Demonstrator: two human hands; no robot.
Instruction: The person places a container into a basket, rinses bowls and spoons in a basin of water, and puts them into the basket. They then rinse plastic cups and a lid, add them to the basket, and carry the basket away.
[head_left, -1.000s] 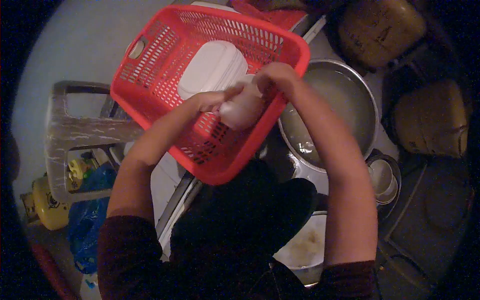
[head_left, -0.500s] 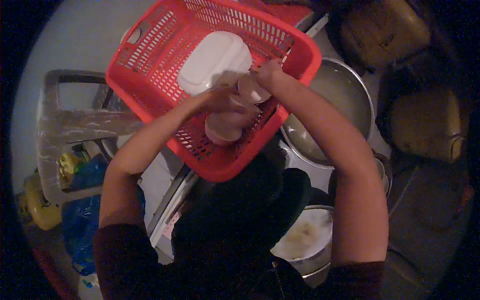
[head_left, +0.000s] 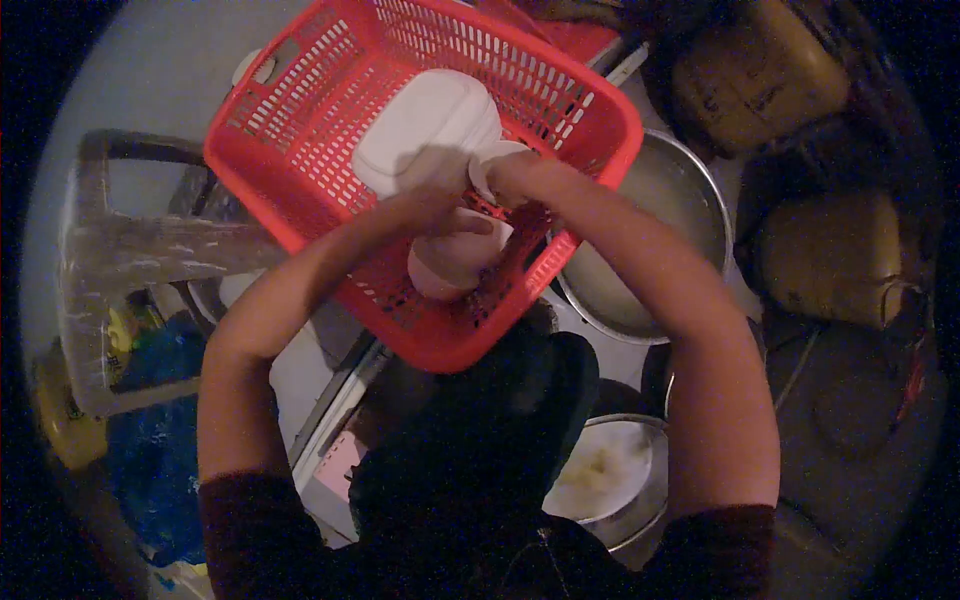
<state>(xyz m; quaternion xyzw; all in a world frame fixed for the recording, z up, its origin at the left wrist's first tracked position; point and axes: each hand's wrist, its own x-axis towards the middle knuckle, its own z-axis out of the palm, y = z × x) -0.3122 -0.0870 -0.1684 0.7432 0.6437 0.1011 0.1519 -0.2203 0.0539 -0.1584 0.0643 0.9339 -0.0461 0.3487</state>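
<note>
Both hands work inside the red plastic basket [head_left: 330, 150], which sits tilted on a stool [head_left: 130, 250]. The left hand [head_left: 435, 205] grasps a pale cup [head_left: 450, 265] from above, low in the basket. The right hand [head_left: 515, 172] grips a second small white cup [head_left: 490, 165], just beside a stack of white plates [head_left: 425, 125]. I think the danger is the tilt: if a cup is set down carelessly, it may roll against the plates, or the basket may slide toward the steel basin [head_left: 670, 200] next to it. Wet fingers could also slip.
</note>
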